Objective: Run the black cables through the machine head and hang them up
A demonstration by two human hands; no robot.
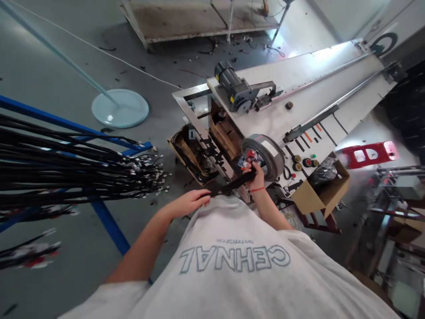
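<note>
My left hand [191, 203] grips the near end of a black cable bundle [229, 187] close to my white shirt. My right hand [255, 173], with a red thread on its wrist, holds the far end of the same bundle, where coloured wire ends show, up against a grey tape roll wheel [267, 155] on the side of a long white machine [308, 95]. The bundle runs taut and slanted between the two hands.
A rack of many black cables with white connectors [76, 170] lies on a blue frame [109, 223] at left. A motor [234, 86] sits on the machine; control buttons [303, 161], a cardboard box [320, 190] and a red part [368, 154] are at right. A round floor base [120, 107] stands behind.
</note>
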